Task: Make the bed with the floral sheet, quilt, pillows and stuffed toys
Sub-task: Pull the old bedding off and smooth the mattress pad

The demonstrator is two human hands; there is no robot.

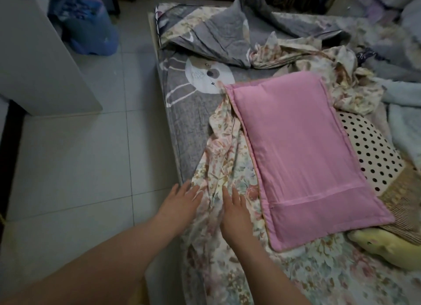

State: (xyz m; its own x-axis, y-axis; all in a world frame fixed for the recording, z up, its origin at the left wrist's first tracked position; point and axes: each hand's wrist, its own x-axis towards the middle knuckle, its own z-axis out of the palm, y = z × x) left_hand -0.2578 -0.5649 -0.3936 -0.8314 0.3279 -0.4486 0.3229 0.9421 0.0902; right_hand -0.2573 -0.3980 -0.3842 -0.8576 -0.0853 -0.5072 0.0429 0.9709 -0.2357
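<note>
The floral sheet (225, 163) lies crumpled along the bed's left side, over a grey sheet with a rabbit print (193, 113). A pink pillow (305, 158) rests on the floral sheet, partly covering a polka-dot pillow (371, 152). A yellow-green stuffed toy (387, 250) lies at the lower right. A grey quilt (227, 33) is bunched at the far end. My left hand (182, 202) and my right hand (234, 211) reach side by side with straight fingers, flat on the floral sheet near the bed's left edge.
Grey tiled floor (79, 168) runs along the left of the bed. A white cabinet (34, 54) stands at the far left with a blue bag (91, 31) behind it. A pale blue blanket (405, 122) lies at the right edge.
</note>
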